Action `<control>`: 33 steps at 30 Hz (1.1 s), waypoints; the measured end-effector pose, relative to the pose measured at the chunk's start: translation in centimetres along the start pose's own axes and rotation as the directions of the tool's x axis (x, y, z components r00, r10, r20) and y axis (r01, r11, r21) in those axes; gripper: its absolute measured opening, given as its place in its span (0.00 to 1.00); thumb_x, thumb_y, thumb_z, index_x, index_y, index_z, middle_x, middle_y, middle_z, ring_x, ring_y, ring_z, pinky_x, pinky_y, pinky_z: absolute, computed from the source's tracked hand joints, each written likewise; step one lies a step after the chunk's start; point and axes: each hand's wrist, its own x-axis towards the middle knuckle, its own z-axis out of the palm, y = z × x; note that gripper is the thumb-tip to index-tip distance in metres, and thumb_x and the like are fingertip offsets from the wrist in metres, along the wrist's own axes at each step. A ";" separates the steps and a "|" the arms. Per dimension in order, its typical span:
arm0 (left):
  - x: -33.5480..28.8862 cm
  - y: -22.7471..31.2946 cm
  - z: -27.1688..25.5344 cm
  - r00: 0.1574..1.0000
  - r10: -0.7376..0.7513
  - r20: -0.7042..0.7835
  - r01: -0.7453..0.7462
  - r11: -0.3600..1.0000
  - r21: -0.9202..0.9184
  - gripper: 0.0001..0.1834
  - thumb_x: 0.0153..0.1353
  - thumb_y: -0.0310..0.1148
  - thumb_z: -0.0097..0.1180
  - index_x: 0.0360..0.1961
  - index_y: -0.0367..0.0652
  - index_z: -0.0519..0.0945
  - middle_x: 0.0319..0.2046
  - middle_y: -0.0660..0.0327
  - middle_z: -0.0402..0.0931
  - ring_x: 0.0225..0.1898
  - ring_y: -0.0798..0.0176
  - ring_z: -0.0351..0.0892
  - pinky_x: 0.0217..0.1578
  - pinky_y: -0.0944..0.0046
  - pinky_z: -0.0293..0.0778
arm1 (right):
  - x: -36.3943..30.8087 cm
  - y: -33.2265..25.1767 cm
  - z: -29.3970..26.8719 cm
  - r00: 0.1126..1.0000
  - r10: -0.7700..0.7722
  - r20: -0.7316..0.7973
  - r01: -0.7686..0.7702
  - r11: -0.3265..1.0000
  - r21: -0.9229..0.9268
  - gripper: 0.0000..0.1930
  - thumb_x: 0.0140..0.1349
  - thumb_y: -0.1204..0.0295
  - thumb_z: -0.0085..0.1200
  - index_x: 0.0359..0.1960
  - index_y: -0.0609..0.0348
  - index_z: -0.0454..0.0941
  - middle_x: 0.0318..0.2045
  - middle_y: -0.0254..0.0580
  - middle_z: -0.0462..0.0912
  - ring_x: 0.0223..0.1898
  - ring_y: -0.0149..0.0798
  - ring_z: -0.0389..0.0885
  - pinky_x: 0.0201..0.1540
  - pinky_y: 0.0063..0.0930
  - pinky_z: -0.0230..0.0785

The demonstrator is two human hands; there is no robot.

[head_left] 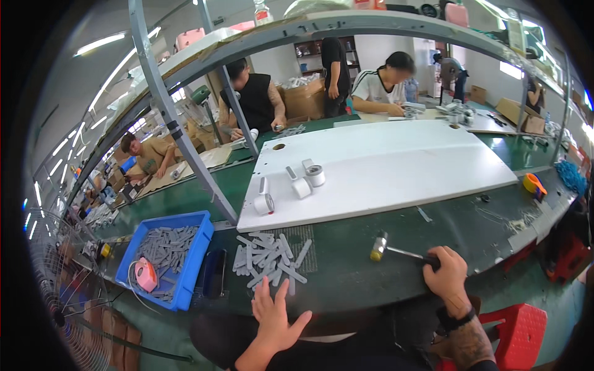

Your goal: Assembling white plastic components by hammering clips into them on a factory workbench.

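Left hand (276,318): spreads wide, thumb well apart, with nothing visible in grasp; reaches toward the strips, cannot tell whether touching or just above.
Right hand (448,272): closes round the black grip of a hammer (402,252).
Hammer head (379,245): points leftward over the green bench (346,278), beyond and between both hands, with no strip beneath.
Loose grey strips (267,255): lie heaped at the left hand's fingertips, crossing at odd angles.
Blue tray (196,267): sits left of the left hand, holding many more grey strips and a pink object (146,275).
White cylinders (302,188): rest on the white board (383,167), beyond the left hand and past the heap, three in all, near pale oblong pieces; cannot tell whether joined.
Done: seems to include gripping the hammer and little else for certain; cannot tell whether to count the cylinders as finished.
Left: appears to be plenty, judging by the loose heap and well-stocked tray.
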 end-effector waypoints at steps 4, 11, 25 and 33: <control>8.8 -1.2 -7.5 0.928 0.321 -0.191 -0.309 0.947 0.088 0.44 0.63 0.50 0.72 0.76 0.41 0.74 0.82 0.32 0.51 0.81 0.28 0.53 0.80 0.34 0.50 | 2.7 0.7 -2.4 0.971 -0.030 0.239 0.035 0.999 -0.014 0.12 0.48 0.71 0.64 0.37 0.55 0.86 0.31 0.45 0.84 0.36 0.57 0.86 0.41 0.47 0.80; 31.5 -10.7 -6.2 0.995 -0.052 -0.080 0.013 0.906 -0.422 0.24 0.75 0.43 0.66 0.67 0.48 0.82 0.60 0.48 0.83 0.59 0.49 0.84 0.62 0.51 0.77 | 9.1 3.1 -0.3 0.816 0.032 0.577 0.012 0.997 -0.072 0.15 0.48 0.72 0.63 0.40 0.57 0.87 0.36 0.46 0.88 0.44 0.54 0.87 0.52 0.47 0.77; 39.5 -7.4 -3.6 0.903 -0.055 0.425 0.210 0.922 -0.326 0.27 0.73 0.30 0.46 0.70 0.51 0.84 0.51 0.51 0.86 0.34 0.57 0.88 0.45 0.53 0.83 | 27.0 -5.7 8.7 0.402 -0.261 0.878 0.368 0.924 0.106 0.19 0.65 0.61 0.65 0.54 0.57 0.86 0.37 0.48 0.92 0.43 0.54 0.91 0.49 0.49 0.82; 40.4 -4.3 -2.5 0.962 0.257 0.091 -0.272 0.921 0.277 0.46 0.60 0.21 0.60 0.79 0.69 0.73 0.80 0.50 0.66 0.75 0.41 0.71 0.71 0.46 0.74 | 31.5 -13.4 26.8 0.697 0.011 0.717 0.001 1.000 -0.017 0.36 0.78 0.39 0.47 0.64 0.60 0.87 0.60 0.60 0.89 0.63 0.60 0.87 0.68 0.54 0.76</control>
